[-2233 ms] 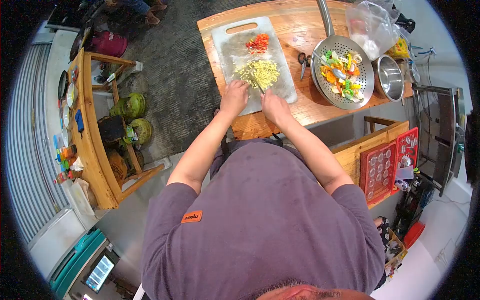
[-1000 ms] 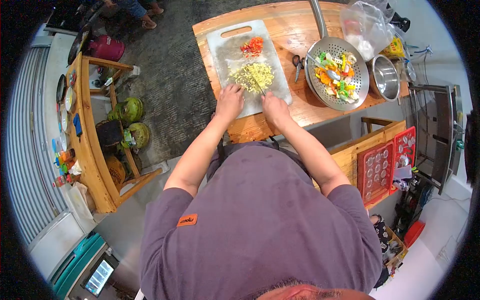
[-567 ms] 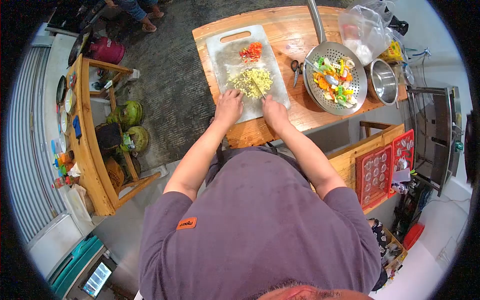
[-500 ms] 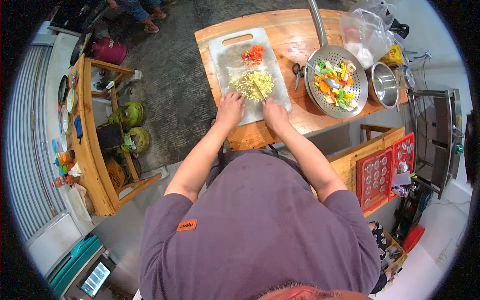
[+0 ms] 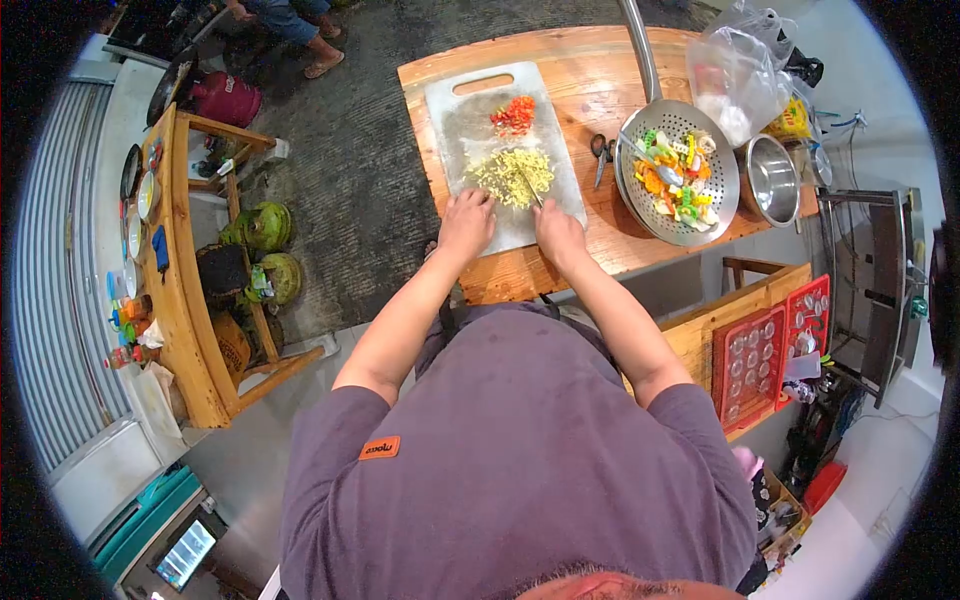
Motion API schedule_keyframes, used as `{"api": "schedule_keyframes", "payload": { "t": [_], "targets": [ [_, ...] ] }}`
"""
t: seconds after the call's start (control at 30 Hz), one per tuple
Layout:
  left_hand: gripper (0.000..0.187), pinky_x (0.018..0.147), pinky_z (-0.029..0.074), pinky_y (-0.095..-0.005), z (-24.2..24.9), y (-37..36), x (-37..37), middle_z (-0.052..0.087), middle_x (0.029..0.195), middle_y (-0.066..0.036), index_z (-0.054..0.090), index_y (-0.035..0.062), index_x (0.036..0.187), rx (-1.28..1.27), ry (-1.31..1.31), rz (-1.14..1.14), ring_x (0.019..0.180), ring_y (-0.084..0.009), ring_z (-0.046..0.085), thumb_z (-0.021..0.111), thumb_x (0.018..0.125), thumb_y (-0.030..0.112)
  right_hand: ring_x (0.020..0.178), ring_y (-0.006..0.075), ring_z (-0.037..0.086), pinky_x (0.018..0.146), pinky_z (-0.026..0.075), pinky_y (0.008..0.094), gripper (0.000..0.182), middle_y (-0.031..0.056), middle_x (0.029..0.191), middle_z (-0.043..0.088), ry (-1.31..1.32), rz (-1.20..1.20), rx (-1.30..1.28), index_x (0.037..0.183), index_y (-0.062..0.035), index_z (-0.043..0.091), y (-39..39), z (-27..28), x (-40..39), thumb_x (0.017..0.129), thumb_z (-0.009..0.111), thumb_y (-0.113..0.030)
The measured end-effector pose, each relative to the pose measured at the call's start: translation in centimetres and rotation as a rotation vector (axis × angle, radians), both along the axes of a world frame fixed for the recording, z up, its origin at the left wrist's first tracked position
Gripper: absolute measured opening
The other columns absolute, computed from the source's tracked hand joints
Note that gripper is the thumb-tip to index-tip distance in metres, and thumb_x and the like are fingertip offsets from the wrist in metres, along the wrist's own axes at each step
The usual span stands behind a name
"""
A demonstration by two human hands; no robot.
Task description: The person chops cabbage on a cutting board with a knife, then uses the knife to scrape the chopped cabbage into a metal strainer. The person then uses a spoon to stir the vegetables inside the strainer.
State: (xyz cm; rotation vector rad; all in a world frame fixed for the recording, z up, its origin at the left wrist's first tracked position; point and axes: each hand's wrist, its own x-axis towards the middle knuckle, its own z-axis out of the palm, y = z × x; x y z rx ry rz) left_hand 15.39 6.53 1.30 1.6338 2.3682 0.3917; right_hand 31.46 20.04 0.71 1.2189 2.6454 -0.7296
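My right hand (image 5: 559, 236) grips a knife (image 5: 529, 187), whose narrow blade reaches into a pile of finely chopped pale yellow pieces (image 5: 511, 176), perhaps garlic. The knife's handle is hidden in the hand. My left hand (image 5: 467, 224) rests on the white cutting board (image 5: 460, 125) at the pile's near left edge, fingers stretched forward and apart from the blade. Farther up the board is a small heap of chopped red pieces (image 5: 514, 116), which look like chili. The board lies on a wooden table (image 5: 590, 70).
Right of the board lie black-handled scissors (image 5: 601, 155). A perforated metal strainer (image 5: 722, 180) holds mixed cut vegetables and a spoon; a steel bowl (image 5: 771, 180) and plastic bags (image 5: 735, 80) stand beyond. Red crates (image 5: 748, 365) are at lower right. Another person's foot (image 5: 324, 62) shows at upper left.
The view has shifted slightly, so the table appears a little lower and farther right. Both hands remain by the pale pile, the knife still in the right. The other person's feet have shifted slightly.
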Motion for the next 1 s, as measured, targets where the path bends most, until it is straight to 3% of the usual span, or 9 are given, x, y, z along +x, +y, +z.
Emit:
{"api": "schedule_keyframes", "payload": {
  "t": [0.13,0.4,0.7,1.0],
  "targets": [
    [0.036,0.113,0.042,-0.0468,-0.1,-0.3,0.0,0.064,0.136,-0.009,0.072,0.0063,0.126,0.020,-0.013,-0.005,0.132,-0.0301,0.054,0.070,0.092,0.018,0.079,0.0466,0.073,0.074,0.058,0.0558,0.038,0.0281,0.082,0.073,0.075,0.068,0.036,0.102,0.0010,0.059,0.5,0.6,-0.3,0.110,0.047,-0.034],
    [0.038,0.113,0.042,-0.0478,-0.1,-0.1,0.0,0.063,0.138,-0.009,0.070,0.0059,0.129,0.012,0.012,-0.015,0.134,-0.0303,0.053,0.069,0.093,0.019,0.087,0.0485,0.073,0.082,0.057,0.0565,0.039,0.0277,0.086,0.074,0.011,0.011,-0.007,0.108,0.0025,0.059,1.9,0.6,-0.7,0.109,0.046,-0.034],
    [0.039,0.112,0.043,-0.0481,-0.2,0.1,-0.1,0.063,0.137,-0.009,0.069,0.0072,0.131,-0.013,0.004,-0.017,0.134,-0.0305,0.054,0.068,0.094,0.020,0.089,0.0513,0.071,0.084,0.055,0.0586,0.042,0.0316,0.089,0.073,0.051,0.020,-0.047,0.114,0.0036,0.056,2.3,0.7,-0.6,0.110,0.044,-0.036],
    [0.039,0.111,0.044,-0.0494,0.1,0.2,0.0,0.063,0.135,-0.010,0.070,0.0080,0.131,-0.016,0.008,-0.021,0.132,-0.0325,0.055,0.069,0.093,0.020,0.089,0.0502,0.072,0.082,0.057,0.0563,0.042,0.0296,0.088,0.073,0.041,0.029,-0.045,0.110,0.0037,0.058,2.6,1.7,-0.3,0.111,0.042,-0.035]
  ]
}}
